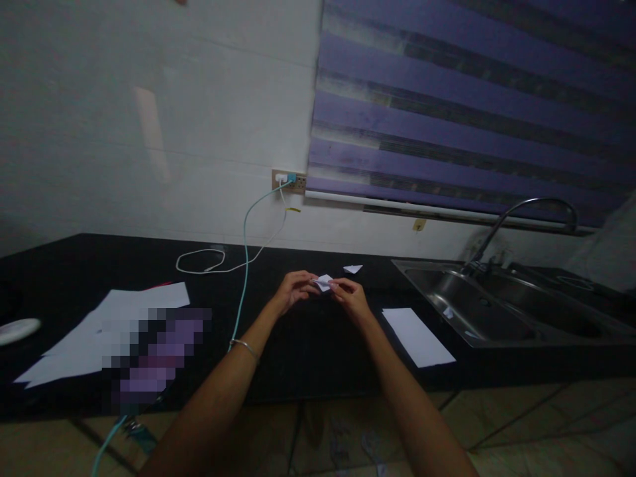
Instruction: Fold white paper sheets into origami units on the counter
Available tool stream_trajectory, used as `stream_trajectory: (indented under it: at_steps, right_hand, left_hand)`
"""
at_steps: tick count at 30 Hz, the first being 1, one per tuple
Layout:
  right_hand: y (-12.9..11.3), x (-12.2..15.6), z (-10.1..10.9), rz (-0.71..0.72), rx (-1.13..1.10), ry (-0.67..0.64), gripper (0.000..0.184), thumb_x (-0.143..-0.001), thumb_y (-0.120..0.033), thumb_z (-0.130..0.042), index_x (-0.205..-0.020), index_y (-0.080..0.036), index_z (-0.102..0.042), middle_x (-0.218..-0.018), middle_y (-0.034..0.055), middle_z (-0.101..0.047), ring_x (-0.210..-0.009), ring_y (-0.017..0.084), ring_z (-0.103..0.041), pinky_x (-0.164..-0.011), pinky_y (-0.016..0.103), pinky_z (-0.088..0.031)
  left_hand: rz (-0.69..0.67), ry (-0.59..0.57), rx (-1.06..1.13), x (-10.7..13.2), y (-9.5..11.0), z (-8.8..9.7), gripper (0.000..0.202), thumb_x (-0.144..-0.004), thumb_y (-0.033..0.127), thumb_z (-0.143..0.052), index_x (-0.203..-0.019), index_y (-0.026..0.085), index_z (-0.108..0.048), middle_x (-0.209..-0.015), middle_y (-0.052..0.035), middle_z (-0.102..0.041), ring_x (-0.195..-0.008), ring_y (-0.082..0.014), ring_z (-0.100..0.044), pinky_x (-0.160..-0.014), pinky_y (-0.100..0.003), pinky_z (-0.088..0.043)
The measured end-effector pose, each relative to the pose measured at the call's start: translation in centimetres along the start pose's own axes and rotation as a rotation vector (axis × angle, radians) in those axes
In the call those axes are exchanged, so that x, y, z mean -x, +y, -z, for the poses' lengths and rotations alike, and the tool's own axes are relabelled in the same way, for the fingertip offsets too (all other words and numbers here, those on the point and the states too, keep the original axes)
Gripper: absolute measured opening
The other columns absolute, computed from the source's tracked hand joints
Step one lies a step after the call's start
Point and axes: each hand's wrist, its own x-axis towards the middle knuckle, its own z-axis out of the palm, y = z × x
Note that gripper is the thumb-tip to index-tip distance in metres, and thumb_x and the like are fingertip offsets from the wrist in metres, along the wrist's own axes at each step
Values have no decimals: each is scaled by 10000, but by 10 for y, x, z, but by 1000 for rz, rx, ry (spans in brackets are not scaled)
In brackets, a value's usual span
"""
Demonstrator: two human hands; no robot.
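A small folded white paper point(324, 283) is held up between both hands over the black countertop point(308, 358). My left hand point(294, 291) pinches its left end between thumb and fingers. At the right end, my right hand point(350, 297) grips it the same way. Just behind my right hand lies another small folded paper point(353, 269), pointed in outline. To the right rests a blank white sheet point(418, 336), between my right forearm and the sink. The fingertips hide the ends of the held paper.
A steel sink point(472, 305) with a curved faucet point(521, 205) is set in at right. Several white sheets point(124, 318) lie at left, partly under a pixelated area. A teal cable point(244, 265) and a white cable point(228, 270) run from the wall socket point(289, 181) across the counter.
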Motion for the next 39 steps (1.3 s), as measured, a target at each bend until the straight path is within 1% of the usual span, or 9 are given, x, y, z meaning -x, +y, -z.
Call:
stream_trajectory:
  at_steps: [3, 7, 11, 14, 19, 24, 29, 34, 39]
  right_hand:
    - [-2, 1, 0, 25, 51, -18, 311, -628, -409, -770, -842, -184, -734, -795, 47, -689, -672, 163, -590, -584, 270, -429]
    - [-4, 3, -1, 17, 80, -70, 305, -642, -387, -764, -867, -182, -735, -788, 49, -688, -675, 166, -591, -583, 270, -429]
    - [-4, 3, -1, 8, 72, -75, 304, -642, -375, -767, -874, -182, -735, -799, 50, -689, -678, 164, -593, -593, 271, -435]
    - [-4, 2, 0, 14, 77, -63, 319, -642, -383, -765, -889, -184, -733, -805, 50, -690, -683, 165, -595, -602, 274, -439]
    - [-3, 2, 1, 35, 52, -17, 312, -657, -416, -753, -871, -190, -731, -805, 45, -689, -696, 166, -600, -622, 276, -445]
    - [-3, 2, 0, 38, 74, 2, 334, -672, -464, -727, -861, -189, -727, -777, 40, -684, -664, 166, -591, -591, 272, -435]
    - [-5, 0, 1, 67, 144, -15, 282, -677, -434, -729, -754, -163, -725, -671, 25, -654, -608, 153, -561, -584, 271, -416]
    - [-6, 1, 1, 89, 155, 0, 262, -689, -403, -723, -789, -160, -728, -692, 30, -658, -627, 155, -566, -606, 275, -420]
    - [-12, 4, -2, 72, 148, -3, 292, -695, -423, -712, -816, -158, -701, -668, 18, -642, -605, 149, -558, -591, 266, -414]
  left_hand:
    - [7, -17, 14, -1, -1, 0, 262, -696, 308, -651, -880, 123, -630, -748, -76, -657, -631, -179, -659, -465, -191, -386]
    - [-11, 11, -33, -6, -6, 3, 280, -675, 225, -647, -935, 148, -579, -620, -24, -633, -522, -142, -611, -502, -225, -452]
    - [-81, 31, -46, -9, -7, 4, 273, -665, 222, -654, -904, 166, -533, -556, 12, -601, -442, -115, -551, -425, -188, -391]
    - [-129, 31, -48, -7, -5, 1, 254, -697, 282, -661, -892, 159, -554, -599, -1, -613, -480, -106, -557, -426, -176, -384]
    - [-97, -55, -97, -4, -3, -3, 282, -664, 289, -705, -887, 131, -631, -688, -35, -641, -530, -101, -559, -436, -181, -386]
    - [-86, 13, -194, -4, -3, -2, 266, -636, 308, -740, -818, 126, -671, -653, -28, -647, -479, -85, -511, -442, -197, -367]
    - [-27, 92, -244, -6, -4, 4, 203, -539, 258, -783, -655, 118, -692, -464, 17, -540, -414, -71, -436, -427, -198, -303]
    - [-37, 72, -256, -4, -2, 4, 206, -597, 295, -764, -704, 128, -705, -551, -8, -611, -448, -78, -467, -443, -199, -319]
    - [-86, 39, -243, -3, 0, 1, 221, -665, 311, -717, -781, 128, -672, -633, -31, -658, -507, -106, -553, -450, -195, -344]
